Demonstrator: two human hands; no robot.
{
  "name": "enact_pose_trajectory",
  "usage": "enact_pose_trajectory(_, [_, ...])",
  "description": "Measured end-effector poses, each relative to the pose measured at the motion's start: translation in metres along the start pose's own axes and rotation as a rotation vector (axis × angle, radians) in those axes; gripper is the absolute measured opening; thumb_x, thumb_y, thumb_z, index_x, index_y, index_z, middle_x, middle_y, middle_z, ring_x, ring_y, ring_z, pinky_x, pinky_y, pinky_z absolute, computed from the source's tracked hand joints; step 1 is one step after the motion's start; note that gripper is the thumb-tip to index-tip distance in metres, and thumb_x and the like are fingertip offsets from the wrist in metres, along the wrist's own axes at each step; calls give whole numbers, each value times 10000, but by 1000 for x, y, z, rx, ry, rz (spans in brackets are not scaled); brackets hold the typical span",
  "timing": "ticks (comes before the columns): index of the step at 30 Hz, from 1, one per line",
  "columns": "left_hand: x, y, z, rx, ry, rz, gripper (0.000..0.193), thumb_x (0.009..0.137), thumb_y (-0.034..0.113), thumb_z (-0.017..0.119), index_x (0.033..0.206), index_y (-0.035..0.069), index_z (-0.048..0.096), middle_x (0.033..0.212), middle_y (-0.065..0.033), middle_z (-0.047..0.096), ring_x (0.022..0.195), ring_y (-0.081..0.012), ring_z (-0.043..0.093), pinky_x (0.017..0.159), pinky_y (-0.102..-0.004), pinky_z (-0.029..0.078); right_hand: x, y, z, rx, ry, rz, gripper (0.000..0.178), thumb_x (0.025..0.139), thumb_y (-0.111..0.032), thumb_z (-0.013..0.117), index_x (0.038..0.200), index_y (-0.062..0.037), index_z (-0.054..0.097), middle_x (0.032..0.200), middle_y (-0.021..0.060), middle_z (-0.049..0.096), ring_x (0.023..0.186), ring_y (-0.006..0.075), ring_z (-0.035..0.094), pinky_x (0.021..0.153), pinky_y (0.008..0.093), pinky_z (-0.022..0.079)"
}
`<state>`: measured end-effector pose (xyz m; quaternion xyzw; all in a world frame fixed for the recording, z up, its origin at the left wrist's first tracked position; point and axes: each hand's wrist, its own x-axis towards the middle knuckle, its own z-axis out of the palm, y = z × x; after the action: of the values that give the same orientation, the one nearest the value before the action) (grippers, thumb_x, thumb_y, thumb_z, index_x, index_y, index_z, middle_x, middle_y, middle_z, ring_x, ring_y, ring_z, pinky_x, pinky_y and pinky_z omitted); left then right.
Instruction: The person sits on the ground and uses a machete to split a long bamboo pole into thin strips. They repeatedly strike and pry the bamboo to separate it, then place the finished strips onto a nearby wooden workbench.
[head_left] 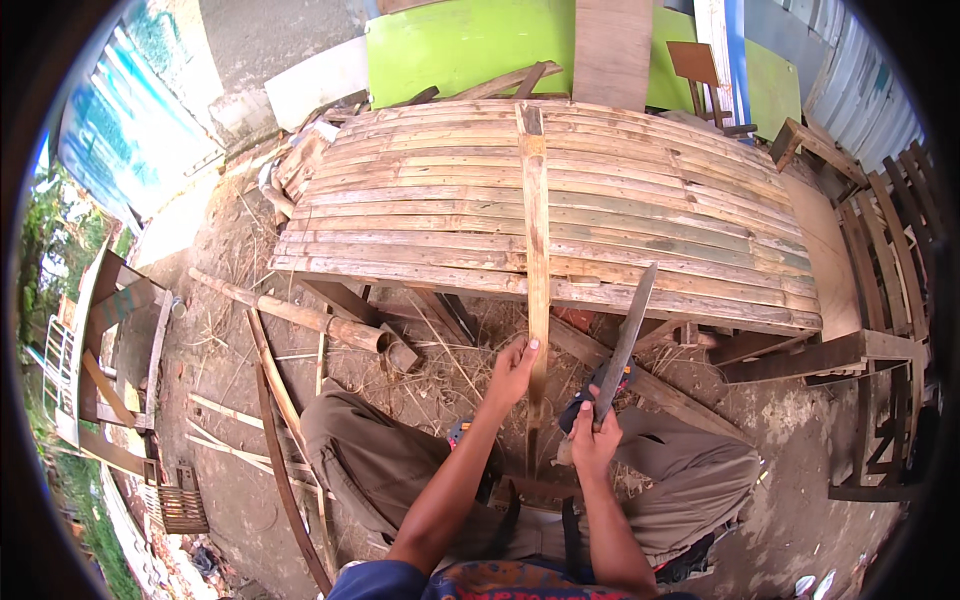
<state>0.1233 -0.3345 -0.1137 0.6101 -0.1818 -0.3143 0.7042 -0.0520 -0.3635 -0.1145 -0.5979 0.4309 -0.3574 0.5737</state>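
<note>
A long split bamboo strip (537,220) lies across the bamboo-slat table (400,200) and slopes over its near edge down between my knees. My left hand (513,372) is closed around the strip's left edge, just below the table edge. In my right hand (596,437) is a machete (632,325), gripped low with the fingers wrapped around it. Its long grey blade points up and away, with the tip over the table's near edge. The blade stands to the right of the strip, apart from it. Much of the machete's handle is hidden by my fingers.
A thick bamboo pole (300,312) and several thin strips (240,415) lie on the dirt floor at left. A wooden plank (660,385) slants under the table's front. Slatted wooden furniture (885,270) stands at right. Green panels (470,50) lean behind the table.
</note>
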Motion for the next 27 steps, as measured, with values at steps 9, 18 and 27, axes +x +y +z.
enact_pose_trajectory(9, [-5, 54, 27, -119, -13, 43, 387, 1050, 356, 504, 802, 60, 538, 601, 29, 480, 504, -48, 415, 465, -234, 328, 71, -96, -25, -423, -25, -575, 320, 778, -96, 733, 1075, -1, 661, 905, 175, 674, 793, 325, 681, 691, 386, 539])
enact_pose_trajectory(18, [14, 153, 93, 348, -7, 328, 495, 1010, 370, 574, 747, -48, 599, 540, -62, 527, 558, -77, 487, 500, -320, 408, 214, -262, -72, -1313, -132, -974, 311, 725, -296, 730, 893, -52, 636, 818, 148, 674, 729, 358, 679, 672, 454, 558])
enact_pose_trajectory(27, [-7, 166, 86, 496, -102, 320, 512, 1009, 391, 575, 693, -11, 604, 535, 5, 494, 529, -66, 444, 492, -286, 364, 242, -337, -126, -1525, -52, -902, 299, 841, -306, 636, 932, -27, 697, 812, 209, 708, 786, 370, 706, 754, 496, 569])
